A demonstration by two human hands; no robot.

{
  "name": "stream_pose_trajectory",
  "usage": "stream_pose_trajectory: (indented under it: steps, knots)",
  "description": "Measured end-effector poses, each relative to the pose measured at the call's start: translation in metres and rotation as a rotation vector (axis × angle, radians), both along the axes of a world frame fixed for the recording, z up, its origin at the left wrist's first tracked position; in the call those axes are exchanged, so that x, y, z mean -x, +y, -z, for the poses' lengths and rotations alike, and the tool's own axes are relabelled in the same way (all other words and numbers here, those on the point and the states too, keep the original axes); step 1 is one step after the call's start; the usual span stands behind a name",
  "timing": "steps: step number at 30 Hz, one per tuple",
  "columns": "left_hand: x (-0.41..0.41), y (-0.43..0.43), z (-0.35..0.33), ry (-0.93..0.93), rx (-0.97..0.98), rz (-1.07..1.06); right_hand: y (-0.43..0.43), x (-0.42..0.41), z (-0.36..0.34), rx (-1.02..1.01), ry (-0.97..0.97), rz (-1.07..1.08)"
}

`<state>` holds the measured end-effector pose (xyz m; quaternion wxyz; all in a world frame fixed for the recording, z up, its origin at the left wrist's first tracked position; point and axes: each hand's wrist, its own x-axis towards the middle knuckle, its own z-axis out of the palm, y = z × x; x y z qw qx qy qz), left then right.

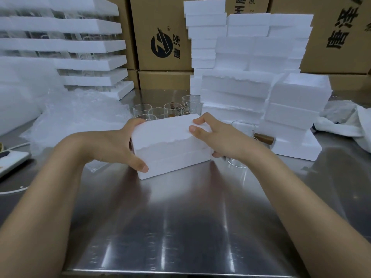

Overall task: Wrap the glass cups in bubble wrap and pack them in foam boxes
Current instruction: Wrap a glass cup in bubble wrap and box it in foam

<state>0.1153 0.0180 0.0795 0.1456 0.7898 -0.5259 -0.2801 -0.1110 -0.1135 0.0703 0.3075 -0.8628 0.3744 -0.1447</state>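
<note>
centre cardboard box [164, 33]: round black logo, ® mark, sideways characters too blurred | right cardboard box [339, 27]: sideways "唐泽"

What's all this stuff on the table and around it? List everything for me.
closed foam box: one, white, table centre, between both hands
glass cups: several, clear, behind that box
bubble wrap: one heap, clear, table's left
foam box stacks: many, white, right and rear
foam trays: several, white, stacked rear left
cardboard cartons: several, brown, at back
cloth: one, white, far right
steel table: one, silver, underneath
left hand: grips box's left end
right hand: grips box's right end
</note>
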Motion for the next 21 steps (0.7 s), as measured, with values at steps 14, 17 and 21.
stream_pose_trajectory:
  steps: [14,17,21]
  knots:
    - [0.0,0.009,-0.006,0.126,-0.085,0.029,0.0,0.001,-0.002,-0.102,0.05,-0.053]
    - [0.003,0.016,-0.008,0.258,0.016,-0.096,0.0,0.002,-0.001,-0.113,0.039,-0.042]
    - [0.003,0.011,-0.003,0.211,-0.105,-0.185,0.0,0.002,-0.002,-0.138,0.01,-0.028]
